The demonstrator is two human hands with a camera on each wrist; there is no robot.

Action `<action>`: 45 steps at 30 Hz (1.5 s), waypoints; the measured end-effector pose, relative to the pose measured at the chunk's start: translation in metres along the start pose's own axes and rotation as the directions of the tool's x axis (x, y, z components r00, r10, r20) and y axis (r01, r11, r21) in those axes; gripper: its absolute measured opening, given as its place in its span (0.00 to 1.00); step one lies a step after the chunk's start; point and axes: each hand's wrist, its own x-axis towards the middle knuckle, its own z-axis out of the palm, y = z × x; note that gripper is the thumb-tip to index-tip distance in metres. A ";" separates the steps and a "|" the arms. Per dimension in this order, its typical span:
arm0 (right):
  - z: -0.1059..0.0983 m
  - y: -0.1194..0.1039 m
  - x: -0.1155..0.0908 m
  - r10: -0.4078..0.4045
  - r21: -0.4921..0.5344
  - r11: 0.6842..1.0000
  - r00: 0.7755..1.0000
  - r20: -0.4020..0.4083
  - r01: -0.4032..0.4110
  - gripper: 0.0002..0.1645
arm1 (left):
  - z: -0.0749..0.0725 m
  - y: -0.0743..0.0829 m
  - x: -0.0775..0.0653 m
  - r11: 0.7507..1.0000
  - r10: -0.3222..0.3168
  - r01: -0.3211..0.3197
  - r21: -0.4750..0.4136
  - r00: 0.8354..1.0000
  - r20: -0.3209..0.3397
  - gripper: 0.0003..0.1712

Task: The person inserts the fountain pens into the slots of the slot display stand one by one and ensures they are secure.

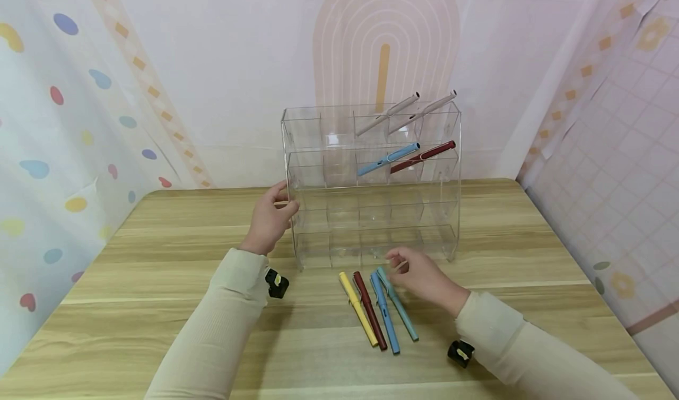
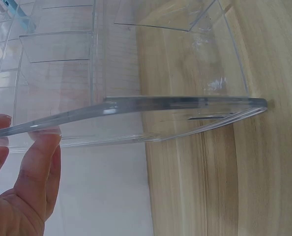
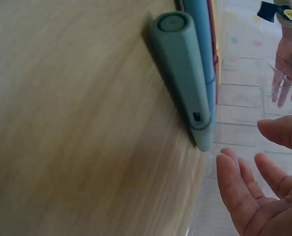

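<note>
A clear acrylic pen rack point(image 1: 373, 214) with stepped tiers stands on the table. My left hand point(image 1: 269, 218) pinches its left side panel, thumb on one face and fingers on the other; the left wrist view shows the fingertips at the panel's edge point(image 2: 180, 103). In front of the rack lie a yellow pen point(image 1: 358, 310), a dark red pen point(image 1: 370, 311), a blue pen point(image 1: 384, 313) and a teal pen point(image 1: 399, 306), side by side. Beside the teal pen's far end, my right hand point(image 1: 421, 275) hovers with fingers loosely bent and nothing between them.
Two pale pens point(image 1: 427, 111) lean in the rack's top tier. One tier below are a light blue pen point(image 1: 389, 159) and a dark red pen point(image 1: 424, 157). Patterned cloth point(image 1: 239, 64) hangs behind the wooden table point(image 1: 159, 288) and along both sides.
</note>
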 end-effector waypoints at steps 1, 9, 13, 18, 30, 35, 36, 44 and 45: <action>0.001 0.000 0.000 0.007 -0.011 1.000 1.000 0.005 -0.007 0.23 | 0.000 0.000 0.000 1.000 0.000 0.000 0.000 1.000 0.000 0.34; 0.008 0.000 0.005 0.041 -0.075 0.997 0.998 0.057 -0.036 0.25 | 0.000 0.001 -0.001 1.000 0.005 -0.005 0.003 1.000 0.000 0.33; 0.011 0.000 0.008 0.043 -0.120 0.992 0.996 0.079 -0.033 0.26 | 0.000 0.000 -0.001 1.000 0.005 -0.005 0.004 1.000 -0.002 0.33; 0.014 0.001 0.011 0.051 -0.193 0.981 0.995 0.088 -0.033 0.28 | 0.001 0.000 0.000 1.000 0.000 0.000 0.001 1.000 -0.005 0.33; 0.019 -0.005 0.018 0.067 -0.313 0.949 0.991 0.112 -0.029 0.31 | 0.000 0.001 -0.002 1.000 -0.006 0.006 -0.002 1.000 0.005 0.33; 0.021 -0.004 0.021 0.077 -0.333 0.942 0.991 0.107 -0.038 0.29 | 0.000 0.000 -0.001 1.000 -0.006 0.006 -0.006 1.000 -0.002 0.33; 0.022 -0.003 0.022 0.078 -0.338 0.941 0.991 0.106 -0.038 0.29 | 0.000 0.000 -0.001 1.000 -0.007 0.007 -0.006 1.000 -0.003 0.33; 0.019 -0.005 0.019 0.098 -0.297 0.953 0.991 0.095 -0.065 0.26 | 0.001 0.001 -0.002 1.000 -0.002 0.002 -0.005 1.000 -0.003 0.34; 0.018 -0.005 0.018 0.100 -0.287 0.955 0.991 0.092 -0.070 0.26 | 0.001 0.002 -0.002 1.000 0.000 0.000 -0.006 1.000 -0.003 0.34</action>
